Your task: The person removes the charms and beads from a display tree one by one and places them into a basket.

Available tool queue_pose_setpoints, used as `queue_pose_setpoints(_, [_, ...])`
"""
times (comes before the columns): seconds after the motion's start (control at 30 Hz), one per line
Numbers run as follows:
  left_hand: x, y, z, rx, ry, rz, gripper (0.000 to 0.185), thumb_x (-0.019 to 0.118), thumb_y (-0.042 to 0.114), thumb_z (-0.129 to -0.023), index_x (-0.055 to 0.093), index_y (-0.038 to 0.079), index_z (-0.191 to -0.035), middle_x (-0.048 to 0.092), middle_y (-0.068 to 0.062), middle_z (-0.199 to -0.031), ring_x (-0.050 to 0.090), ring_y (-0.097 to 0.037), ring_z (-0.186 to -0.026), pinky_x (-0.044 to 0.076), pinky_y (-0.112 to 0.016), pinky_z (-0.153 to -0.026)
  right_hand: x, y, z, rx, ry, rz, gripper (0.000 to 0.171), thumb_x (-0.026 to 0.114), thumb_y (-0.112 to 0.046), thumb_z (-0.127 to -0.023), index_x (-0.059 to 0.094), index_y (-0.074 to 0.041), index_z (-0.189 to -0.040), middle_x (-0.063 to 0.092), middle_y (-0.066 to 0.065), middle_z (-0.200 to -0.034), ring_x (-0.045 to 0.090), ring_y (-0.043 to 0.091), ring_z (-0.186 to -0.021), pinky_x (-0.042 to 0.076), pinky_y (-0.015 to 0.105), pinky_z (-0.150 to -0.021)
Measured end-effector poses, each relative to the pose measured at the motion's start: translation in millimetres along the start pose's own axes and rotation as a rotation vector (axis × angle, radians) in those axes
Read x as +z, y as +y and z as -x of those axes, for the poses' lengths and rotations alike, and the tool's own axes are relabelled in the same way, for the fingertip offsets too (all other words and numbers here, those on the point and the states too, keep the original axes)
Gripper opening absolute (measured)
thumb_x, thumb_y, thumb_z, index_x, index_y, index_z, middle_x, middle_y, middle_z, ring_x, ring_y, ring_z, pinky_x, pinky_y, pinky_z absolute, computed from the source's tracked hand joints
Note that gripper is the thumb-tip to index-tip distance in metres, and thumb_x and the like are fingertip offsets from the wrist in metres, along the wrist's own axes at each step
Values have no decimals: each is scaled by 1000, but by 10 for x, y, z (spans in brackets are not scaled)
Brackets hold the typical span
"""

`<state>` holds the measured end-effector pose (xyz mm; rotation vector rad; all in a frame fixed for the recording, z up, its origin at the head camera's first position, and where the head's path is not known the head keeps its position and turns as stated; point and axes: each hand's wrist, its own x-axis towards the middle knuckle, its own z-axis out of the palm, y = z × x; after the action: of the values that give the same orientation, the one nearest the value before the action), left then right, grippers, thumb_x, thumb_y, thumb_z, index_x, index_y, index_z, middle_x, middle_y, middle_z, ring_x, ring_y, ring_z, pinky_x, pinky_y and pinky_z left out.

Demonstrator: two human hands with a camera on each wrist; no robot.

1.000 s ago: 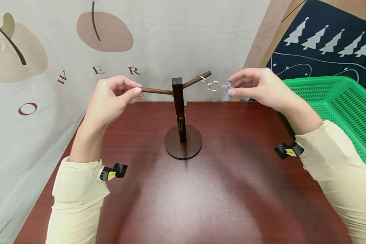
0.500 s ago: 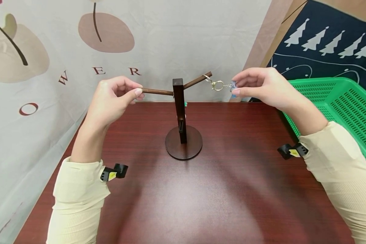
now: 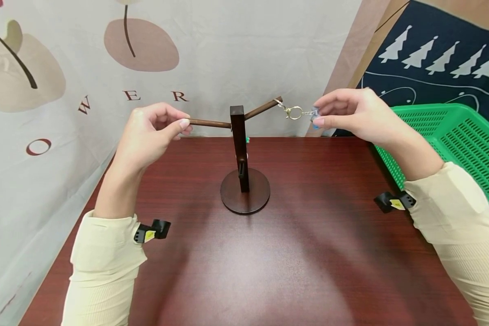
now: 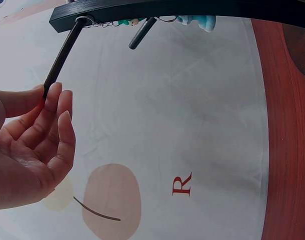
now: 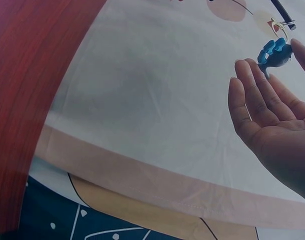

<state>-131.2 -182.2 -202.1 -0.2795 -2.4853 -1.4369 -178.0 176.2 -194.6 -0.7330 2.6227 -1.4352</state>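
Observation:
A dark wooden stand (image 3: 239, 149) with a round base rises from the middle of the red-brown table (image 3: 269, 262); two pegs stick out near its top. My left hand (image 3: 152, 131) pinches the tip of the left peg (image 3: 209, 122) between thumb and fingers; the left wrist view shows that peg (image 4: 62, 52) ending at my fingertips. My right hand (image 3: 350, 115) pinches a small blue charm (image 3: 315, 114) on a keychain. Its gold ring (image 3: 295, 112) and clasp sit at the very tip of the right peg (image 3: 262, 107). The blue charm (image 5: 273, 54) shows in the right wrist view too.
A green plastic basket (image 3: 464, 145) stands at the table's right edge. A printed cloth backdrop (image 3: 106, 68) hangs close behind and to the left. Small charms (image 3: 247, 138) hang behind the stand's post. Black wrist cameras (image 3: 152, 230) sit on both sleeves.
My right hand has drawn the keychain rightward along the right peg, from partway down it to its tip. The left hand has kept its hold on the left peg.

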Motion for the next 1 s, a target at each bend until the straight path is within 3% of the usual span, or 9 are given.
queue_pose_setpoints(1.0, [3,-7,-6,-2,-5,29,7,61,2,-85,67,0,-89,66,10,-69,59,-6,-61,42,-17,-55,-57,-16,9,3,5,2,29,69,-17,-82,63,-7,-108,67,3,-87,63,15,-80,48,18,-72])
